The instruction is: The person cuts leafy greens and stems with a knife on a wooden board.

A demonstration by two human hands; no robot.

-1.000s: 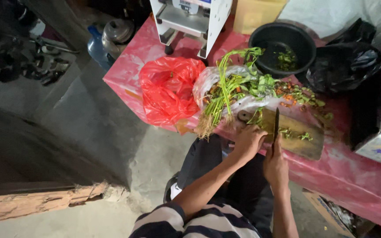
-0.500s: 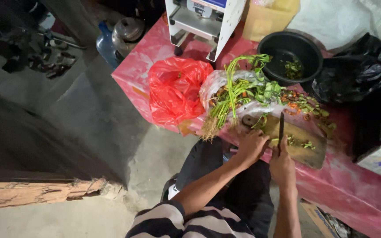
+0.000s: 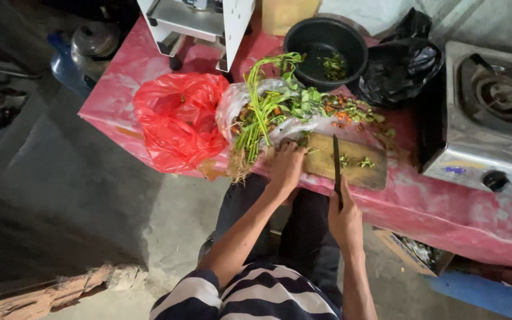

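Note:
My right hand (image 3: 345, 218) grips the handle of a dark knife (image 3: 336, 161), whose blade lies across a wooden cutting board (image 3: 360, 175) at the table's near edge. A few chopped green bits (image 3: 355, 161) lie on the board. My left hand (image 3: 287, 167) rests at the board's left end, touching a bundle of green stalked herbs with roots (image 3: 255, 124). The herbs lie on clear plastic with other greens and orange bits (image 3: 345, 111).
A red plastic bag (image 3: 179, 118) lies left of the herbs on the pink-covered table (image 3: 445, 207). Behind stand a black pot (image 3: 326, 50) holding some greens, a black bag (image 3: 399, 65) and a white machine (image 3: 200, 21). A gas stove (image 3: 493, 112) sits right.
The view has shifted a little, so the table sits lower and more to the right. My hands stay at the board, the knife still upright across it.

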